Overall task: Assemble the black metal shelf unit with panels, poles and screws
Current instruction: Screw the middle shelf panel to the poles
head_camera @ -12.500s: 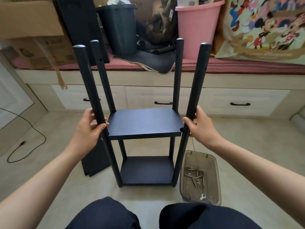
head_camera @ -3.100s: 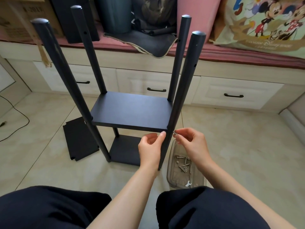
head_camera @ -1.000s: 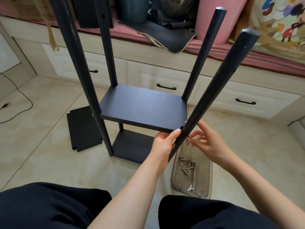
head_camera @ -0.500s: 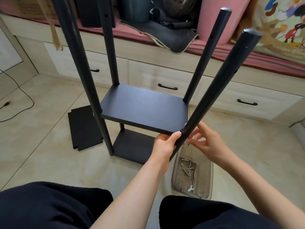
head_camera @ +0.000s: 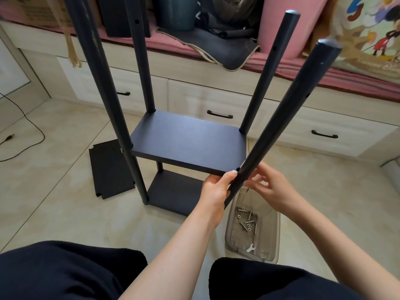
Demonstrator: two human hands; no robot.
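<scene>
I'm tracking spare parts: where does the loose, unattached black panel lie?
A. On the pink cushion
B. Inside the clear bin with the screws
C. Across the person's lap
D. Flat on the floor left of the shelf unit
D: the loose panel lies flat on the floor tiles, left of the shelf unit.

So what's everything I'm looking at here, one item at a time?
poles: four, black, standing at the shelf corners
shelf panels: two fitted, black, one above the other
spare panel: one, black, flat on the floor to the left
tray: one, clear, on the floor, holding screws and a small wrench
drawers: pale, black handles, behind
bucket: one, pink, on the ledge
left hand: grips the near right pole
right hand: fingers at the same joint
</scene>
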